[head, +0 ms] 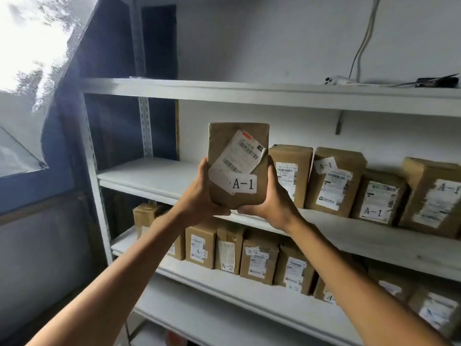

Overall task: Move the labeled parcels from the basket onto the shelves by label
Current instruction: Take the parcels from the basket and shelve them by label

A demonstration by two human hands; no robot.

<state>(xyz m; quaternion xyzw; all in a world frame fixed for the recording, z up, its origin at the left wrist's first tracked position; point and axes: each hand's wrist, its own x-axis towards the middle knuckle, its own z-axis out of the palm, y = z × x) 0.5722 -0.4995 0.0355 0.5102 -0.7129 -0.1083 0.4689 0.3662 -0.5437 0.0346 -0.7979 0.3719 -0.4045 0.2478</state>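
Note:
A brown cardboard parcel with a barcode sticker and a white "A-1" label is held upright in front of the white shelving. My left hand grips its lower left side and my right hand grips its lower right side and bottom. It hovers just left of a row of A-1 parcels that stand on the middle shelf. The shelf below holds several parcels marked A-2. The basket is out of view.
The middle shelf is bare to the left of the held parcel. The top shelf carries a white device and a dark object at the right, with cables running up the wall. A metal upright and a window lie at the left.

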